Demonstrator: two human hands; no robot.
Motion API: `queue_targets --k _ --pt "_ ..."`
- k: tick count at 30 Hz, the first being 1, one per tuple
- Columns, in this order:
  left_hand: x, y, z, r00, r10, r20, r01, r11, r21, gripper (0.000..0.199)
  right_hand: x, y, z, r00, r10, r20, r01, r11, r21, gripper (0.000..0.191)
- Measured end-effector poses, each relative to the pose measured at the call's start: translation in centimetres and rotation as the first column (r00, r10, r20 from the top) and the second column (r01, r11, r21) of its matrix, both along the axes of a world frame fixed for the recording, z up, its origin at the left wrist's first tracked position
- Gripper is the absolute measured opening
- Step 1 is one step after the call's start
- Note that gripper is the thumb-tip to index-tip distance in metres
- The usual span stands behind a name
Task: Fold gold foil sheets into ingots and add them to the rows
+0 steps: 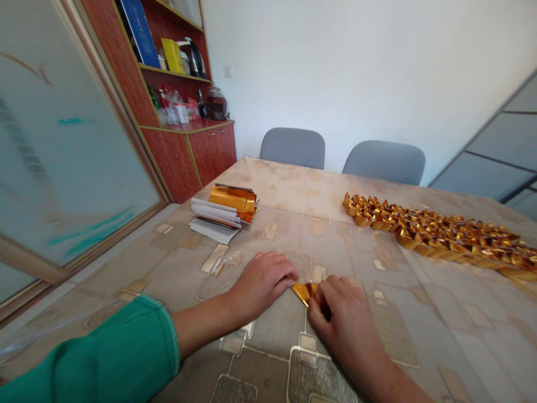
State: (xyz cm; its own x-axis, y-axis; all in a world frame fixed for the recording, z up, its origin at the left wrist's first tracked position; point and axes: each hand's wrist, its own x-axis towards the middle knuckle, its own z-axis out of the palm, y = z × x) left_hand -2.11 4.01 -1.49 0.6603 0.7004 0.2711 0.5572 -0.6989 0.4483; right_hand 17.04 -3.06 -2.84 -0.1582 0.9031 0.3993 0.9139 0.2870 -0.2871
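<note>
On the table (289,187), close handwork

The left hand (266,282) and right hand (346,316) each pinch the foil (302,292) between them. For a clean crease, it seems best to steady its left corner, line up the edges, then press evenly.

Left of frame: a frosted-glass door panel (75,157) with teal markings, set in a tan frame (121,126). Upper left: a red-brown wooden cabinet (168,159) with open shelves (178,74); an electric kettle (195,59) stands on the upper one, a dark glass jar with a spigot (217,104) on the counter ledge below. Upper centre: a plain white wall (356,67) bearing a socket plate (227,71). Centre: two grey chair backs (292,147) behind the pale, geometrically patterned tabletop (293,190). Right edge: grey panels (507,151) divided by dark lines. Lighting is soft and diffuse.
</note>
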Motion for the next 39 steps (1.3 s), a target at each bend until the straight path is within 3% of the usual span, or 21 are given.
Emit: queue_targets --k 12,15,19,22,29,34,36,39 --pt "0.2 -0.1 0.0 0.998 0.037 -0.056 -0.036 0.999 0.026 0.006 -0.1 0.0 -0.4 0.998 -0.007 0.056 0.008 1.000 -0.019 0.010" --pt "0.1 -0.4 0.1 0.998 0.051 -0.037 -0.048 0.995 0.082 0.007 -0.2 0.1 -0.3 0.997 -0.008 0.071 0.010 0.999 -0.031 0.009" --pt "0.3 -1.6 0.4 0.990 -0.133 -0.041 0.139 0.940 0.311 0.019 -0.3 0.1 -0.3 0.995 -0.027 0.101 0.028 1.000 -0.001 0.009" --pt "0.4 -2.4 0.3 0.964 -0.235 -0.121 0.264 0.882 0.390 0.021 -0.4 0.0 -0.3 0.991 -0.044 0.127 0.045 0.999 -0.006 0.008" --pt "0.3 -3.1 0.1 0.938 -0.196 -0.284 0.292 0.891 0.347 0.010 -0.4 -0.2 0.0 0.981 -0.024 0.192 0.035 0.998 -0.051 0.006" --pt "0.1 -3.6 0.7 0.914 -0.197 -0.354 0.317 0.893 0.321 0.020 -0.2 -0.8 0.0 0.974 0.013 0.226 -0.003 0.999 -0.045 0.007" --pt "0.0 -3.8 0.9 0.913 -0.196 -0.357 0.318 0.890 0.327 0.028 0.3 -0.9 0.4 0.982 0.056 0.180 -0.044 0.996 -0.071 0.011" --pt "-0.1 -4.0 1.0 0.916 -0.210 -0.341 0.322 0.892 0.317 0.036 1.9 -0.8 1.5 0.979 0.199 -0.031 -0.202 0.965 -0.165 0.016"
